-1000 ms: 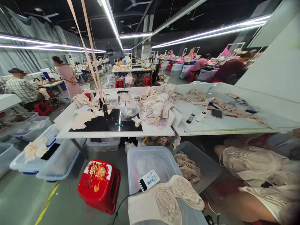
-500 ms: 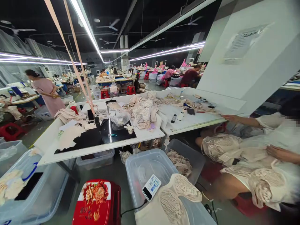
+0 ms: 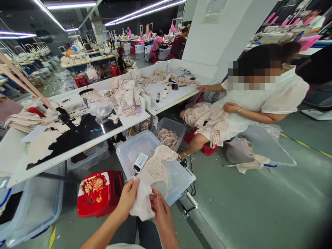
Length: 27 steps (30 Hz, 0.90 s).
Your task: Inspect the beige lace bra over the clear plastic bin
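Note:
My left hand (image 3: pixel 129 194) pinches the upper left edge of a small white piece of cloth (image 3: pixel 142 201), thumb on top. At the cloth's right edge my right hand (image 3: pixel 161 206) is closed, its thumb and fingers pressed together on it. The cloth hangs above my lap. Just beyond it, a beige bra piece with lace-patterned cups (image 3: pixel 153 167) lies on the lid of a clear plastic bin (image 3: pixel 178 180). A white device with a dark screen and a blue-printed face (image 3: pixel 140 162) rests by the bra piece.
Left stands a red stool with a flower print (image 3: pixel 94 193). A white worktable (image 3: pixel 129 122) bears heaped beige garments (image 3: pixel 126 91). To the right, a seated co-worker (image 3: pixel 259 93) has beige garments on the lap. A grey bin of cloth (image 3: pixel 168 133) stands between us.
The view has turned right and down. Both my hands, out of view before, now show with the white cloth between them. The co-worker now appears more fully.

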Motion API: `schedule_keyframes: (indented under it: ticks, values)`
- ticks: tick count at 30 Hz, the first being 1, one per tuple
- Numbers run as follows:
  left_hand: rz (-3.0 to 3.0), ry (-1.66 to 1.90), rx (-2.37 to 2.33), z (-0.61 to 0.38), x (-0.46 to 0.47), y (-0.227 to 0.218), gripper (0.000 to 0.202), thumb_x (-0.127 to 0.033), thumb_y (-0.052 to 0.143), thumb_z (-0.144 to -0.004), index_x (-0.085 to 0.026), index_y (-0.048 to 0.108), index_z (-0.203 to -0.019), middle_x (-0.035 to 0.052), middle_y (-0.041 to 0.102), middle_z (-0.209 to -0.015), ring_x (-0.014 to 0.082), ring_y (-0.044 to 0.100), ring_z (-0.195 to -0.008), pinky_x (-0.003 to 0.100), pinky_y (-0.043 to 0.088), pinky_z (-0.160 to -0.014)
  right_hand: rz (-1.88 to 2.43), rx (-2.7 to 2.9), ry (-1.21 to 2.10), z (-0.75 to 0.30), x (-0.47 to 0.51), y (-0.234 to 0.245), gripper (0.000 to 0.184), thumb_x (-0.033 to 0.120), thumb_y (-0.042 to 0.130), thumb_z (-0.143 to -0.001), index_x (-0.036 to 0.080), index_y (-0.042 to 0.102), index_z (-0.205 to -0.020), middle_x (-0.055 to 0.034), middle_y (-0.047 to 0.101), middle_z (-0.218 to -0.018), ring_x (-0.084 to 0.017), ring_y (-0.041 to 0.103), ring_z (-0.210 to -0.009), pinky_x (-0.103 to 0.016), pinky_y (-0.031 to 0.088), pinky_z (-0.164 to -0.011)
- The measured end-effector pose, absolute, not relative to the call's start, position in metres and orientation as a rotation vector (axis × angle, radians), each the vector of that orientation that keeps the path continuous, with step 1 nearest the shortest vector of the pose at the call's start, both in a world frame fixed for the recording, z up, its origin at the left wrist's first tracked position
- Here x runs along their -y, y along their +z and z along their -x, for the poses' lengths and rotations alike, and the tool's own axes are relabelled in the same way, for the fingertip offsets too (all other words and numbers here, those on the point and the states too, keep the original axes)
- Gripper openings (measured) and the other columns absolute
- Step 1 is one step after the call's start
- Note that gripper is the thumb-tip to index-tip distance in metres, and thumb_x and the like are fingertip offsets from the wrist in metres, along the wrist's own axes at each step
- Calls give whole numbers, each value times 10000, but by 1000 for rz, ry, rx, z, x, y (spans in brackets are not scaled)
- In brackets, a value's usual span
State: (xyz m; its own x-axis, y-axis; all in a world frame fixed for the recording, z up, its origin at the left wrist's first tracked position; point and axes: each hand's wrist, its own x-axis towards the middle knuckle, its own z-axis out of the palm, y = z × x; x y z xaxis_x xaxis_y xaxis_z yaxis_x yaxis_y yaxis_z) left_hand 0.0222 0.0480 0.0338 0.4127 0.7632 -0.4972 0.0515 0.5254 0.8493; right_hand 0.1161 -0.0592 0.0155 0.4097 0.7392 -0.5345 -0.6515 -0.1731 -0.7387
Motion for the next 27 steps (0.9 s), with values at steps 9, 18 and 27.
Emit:
schedule_keyframes:
  ticks: [9,18,27]
  values:
    - [-862,551,-1035,-55,-70,63,712,-748,769,-621,-162,634,-1002,37,700,-831,164,625,-685,216,455,-557,1179,107,1217,-134,59,35,503,621,864,-586,164,779,-778,-29,660,-657,-136,535,-590,-270,480,-611]
    - [-887,153,-797,-74,-70,67,744,-616,848,-654,-200,594,-1216,47,707,-875,142,647,-623,221,499,-542,1176,34,985,-159,57,60,455,629,811,-658,187,730,-723,-17,591,-674,-174,514,-677,-287,481,-687]
    - [-966,86,-687,-99,-122,44,867,-458,936,-580,-156,568,-1305,17,710,-793,88,550,-517,183,428,-469,1253,-163,736,-168,25,50,446,613,831,-636,182,716,-637,3,528,-610,-145,456,-643,-257,453,-635]
